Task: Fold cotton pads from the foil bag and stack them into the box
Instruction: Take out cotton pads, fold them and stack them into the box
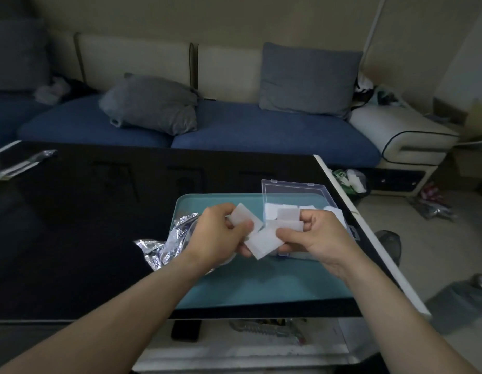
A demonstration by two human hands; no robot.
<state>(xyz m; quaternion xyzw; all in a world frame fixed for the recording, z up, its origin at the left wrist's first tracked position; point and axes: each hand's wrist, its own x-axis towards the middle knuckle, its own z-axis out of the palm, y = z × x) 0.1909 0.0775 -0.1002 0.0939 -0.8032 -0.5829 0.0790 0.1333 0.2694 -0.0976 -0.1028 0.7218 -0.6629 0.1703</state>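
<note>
My left hand [215, 236] pinches one white cotton pad [245, 217] above the teal tray [261, 287]. My right hand [312, 236] pinches another white cotton pad [264, 242] between thumb and fingers, close to the left hand. Behind my right hand stands the clear plastic box [294, 193] with its lid raised and several white pads [272, 211] inside. The crumpled foil bag [167, 247] lies on the tray's left edge, partly hidden by my left wrist.
The tray sits on a glossy black table [72, 225] with a white right edge. A wrapped item [21, 163] lies at the table's far left. A blue sofa with grey cushions [151, 103] stands behind. Clutter lies on the floor at right.
</note>
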